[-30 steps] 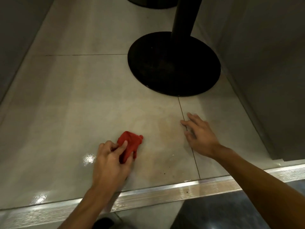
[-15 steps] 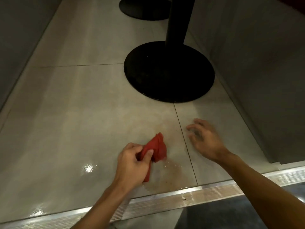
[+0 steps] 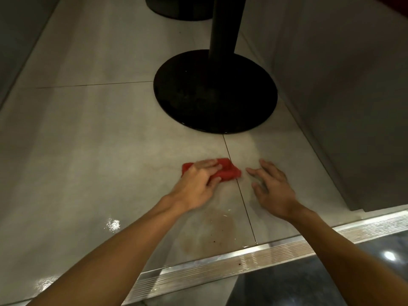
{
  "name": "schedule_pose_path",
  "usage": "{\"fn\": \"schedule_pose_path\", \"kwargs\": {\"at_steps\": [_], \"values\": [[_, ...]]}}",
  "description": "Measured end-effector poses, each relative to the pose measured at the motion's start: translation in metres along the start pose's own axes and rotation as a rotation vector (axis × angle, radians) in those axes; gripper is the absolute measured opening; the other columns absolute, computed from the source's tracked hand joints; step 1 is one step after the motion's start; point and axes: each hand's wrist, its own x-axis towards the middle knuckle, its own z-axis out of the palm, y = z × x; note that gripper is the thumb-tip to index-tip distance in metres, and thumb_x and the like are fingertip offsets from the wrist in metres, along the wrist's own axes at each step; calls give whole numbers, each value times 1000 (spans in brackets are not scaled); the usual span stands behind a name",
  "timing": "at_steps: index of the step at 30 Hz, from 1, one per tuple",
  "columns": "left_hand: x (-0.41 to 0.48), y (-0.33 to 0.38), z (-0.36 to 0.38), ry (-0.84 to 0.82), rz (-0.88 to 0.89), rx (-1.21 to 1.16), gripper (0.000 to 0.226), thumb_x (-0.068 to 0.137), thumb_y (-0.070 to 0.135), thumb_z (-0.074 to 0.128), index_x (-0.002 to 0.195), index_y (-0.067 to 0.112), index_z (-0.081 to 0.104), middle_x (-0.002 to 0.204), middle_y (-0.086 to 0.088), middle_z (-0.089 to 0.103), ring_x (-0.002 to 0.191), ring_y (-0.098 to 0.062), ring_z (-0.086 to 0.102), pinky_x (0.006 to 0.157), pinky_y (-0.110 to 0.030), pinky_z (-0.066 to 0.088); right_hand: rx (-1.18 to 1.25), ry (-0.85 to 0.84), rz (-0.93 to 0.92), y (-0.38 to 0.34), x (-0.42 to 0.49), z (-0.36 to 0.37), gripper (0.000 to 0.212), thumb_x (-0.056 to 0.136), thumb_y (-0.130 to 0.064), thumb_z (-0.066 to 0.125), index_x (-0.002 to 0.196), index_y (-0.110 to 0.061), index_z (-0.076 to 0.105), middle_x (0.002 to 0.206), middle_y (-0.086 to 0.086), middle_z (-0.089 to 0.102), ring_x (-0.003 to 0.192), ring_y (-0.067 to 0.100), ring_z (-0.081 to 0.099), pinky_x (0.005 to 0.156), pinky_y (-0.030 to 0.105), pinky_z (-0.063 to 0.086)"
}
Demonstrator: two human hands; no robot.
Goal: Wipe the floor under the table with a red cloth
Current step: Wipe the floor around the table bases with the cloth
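A crumpled red cloth [image 3: 228, 171] lies on the pale tiled floor [image 3: 88, 151], across a tile joint in front of the table's black round base [image 3: 215, 91]. My left hand [image 3: 198, 184] presses down on the cloth with its fingers over it and grips it. My right hand [image 3: 272, 187] rests flat on the floor just right of the cloth, fingers spread, holding nothing. A brownish wet stain [image 3: 212, 235] shows on the tile behind my left wrist, near the step.
The black table post [image 3: 225, 25] rises from the base. A second black base [image 3: 178, 7] is at the far top. Grey panels [image 3: 344, 85] wall in the right side, another the left. A ribbed metal strip [image 3: 242, 263] edges the floor near me.
My left hand has slid the red cloth forward and to the right, from near the metal strip to the tile joint. My right hand stayed on the floor beside it.
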Motion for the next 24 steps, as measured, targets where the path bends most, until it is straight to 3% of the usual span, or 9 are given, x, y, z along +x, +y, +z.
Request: {"fn": "schedule_pose_path", "kwargs": {"at_steps": [3, 6, 8, 11, 14, 17, 21, 24], "values": [[-23, -1, 9, -97, 186, 76, 44, 98, 23, 48, 141, 31, 44, 148, -3, 43, 137, -17, 37, 117, -29, 24, -4, -7, -3, -2, 0, -1, 46, 97, -28, 50, 141, -34, 41, 158, 0, 19, 146, 20, 9, 119, 39, 15], [-45, -9, 6, -172, 256, 121, 45, 96, 17, 49, 136, 37, 48, 148, -1, 42, 137, -18, 38, 113, -38, 33, -10, -27, -2, -3, -1, -2, 46, 98, -28, 48, 142, -34, 38, 159, 0, 15, 146, 19, 6, 120, 39, 12], [-55, -17, -1, -173, 224, 108, 43, 94, 20, 48, 132, 38, 53, 148, 5, 41, 137, -12, 37, 114, -35, 32, -5, -38, 3, -3, -2, -3, 45, 98, -29, 47, 142, -35, 38, 159, 0, 14, 147, 19, 4, 120, 40, 12], [-59, -27, -7, -6, 71, 45, 39, 94, 20, 51, 130, 34, 56, 143, 7, 47, 132, -12, 43, 114, -28, 30, -10, -45, -1, -3, -3, -3, 45, 99, -29, 45, 143, -35, 37, 160, 0, 13, 147, 20, 4, 120, 40, 11], [-41, -11, -2, 92, -70, -14, 38, 92, 18, 57, 127, 31, 59, 137, 6, 53, 127, -15, 45, 112, -35, 34, -25, -64, -21, 0, -3, -4, 45, 100, -29, 42, 144, -36, 34, 160, -1, 11, 147, 20, 1, 119, 39, 9], [-24, 19, 10, -54, 32, -29, 36, 94, 22, 54, 128, 33, 57, 137, 7, 51, 128, -16, 43, 111, -37, 33, -30, -88, -43, 7, -1, -5, 46, 101, -25, 40, 145, -39, 33, 161, -2, 9, 148, 19, 0, 120, 37, 9], [-34, 49, 13, -257, 320, 27, 35, 96, 20, 51, 130, 25, 56, 142, 3, 49, 132, -14, 39, 113, -24, 23, -35, -110, -46, 12, 3, -7, 48, 100, -25, 41, 144, -43, 33, 161, -3, 11, 148, 19, 3, 120, 39, 14], [-57, 48, 17, -387, 437, 224, 42, 96, 37, 49, 137, 28, 46, 153, 1, 35, 143, -17, 24, 118, -40, 14, -23, -92, -45, 11, 2, -5, 48, 100, -22, 42, 144, -40, 35, 161, 0, 11, 148, 20, 4, 120, 38, 12]]}}
